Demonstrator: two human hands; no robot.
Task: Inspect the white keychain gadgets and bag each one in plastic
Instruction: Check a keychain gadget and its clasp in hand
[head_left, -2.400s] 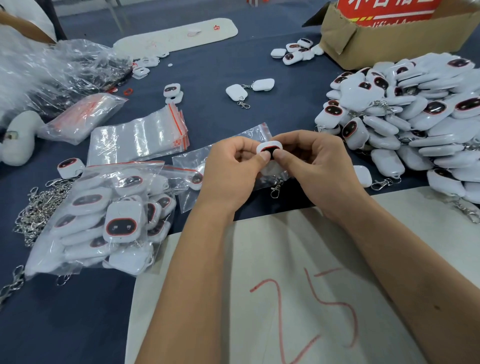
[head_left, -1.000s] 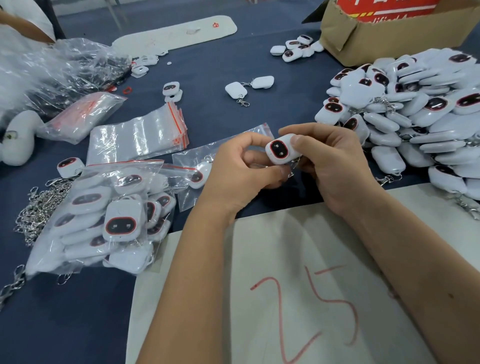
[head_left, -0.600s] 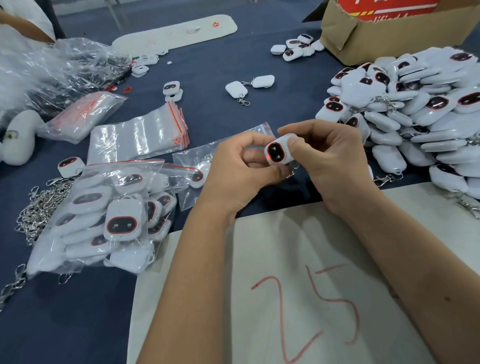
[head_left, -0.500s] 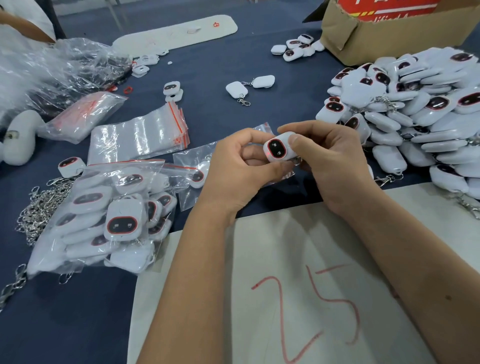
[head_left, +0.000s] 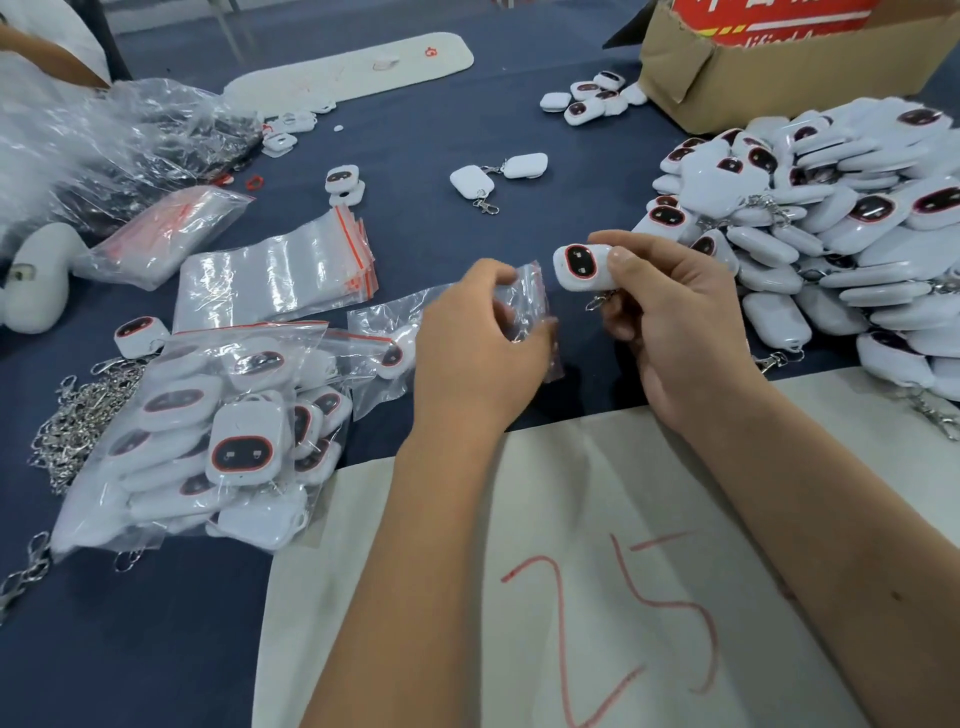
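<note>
1. Nearest the person, a pale sheet (head_left: 597, 519) marked "25" in red covers the near edge of the worktop (head_left: 426, 218). Both forearms cross above it, and a dropped gadget would likely land here; the clip could skid it off the near edge.

2. The hands are apart. The left hand (head_left: 480, 353) pinches a small clear bag (head_left: 530, 301), crumpled between thumb and fingers. The film looks thin and slack, so its mouth may stay stuck shut, or the grip may hold both walls together and block entry.

3. The right hand (head_left: 670, 317) is clamped on the white gadget (head_left: 584, 267), dark face up, just beside the bag and above the worktop. Its metal clip (head_left: 600, 301) dangles below. That clip could snag the bag's rim or pierce the film if pushed in first.

4. Toward the left edge, the filled bags (head_left: 218, 431) lie in a loose heap beside a tangle of chains (head_left: 78, 415). A tossed bag could slide into the chains.

5. Along the right edge, the unbagged pile (head_left: 831, 234) sits close to the right wrist; a careless reach may knock pieces down.

6. Farther back, the spare bags (head_left: 275, 270) and a cardboard box (head_left: 769, 73) stand clear of the hands.
</note>
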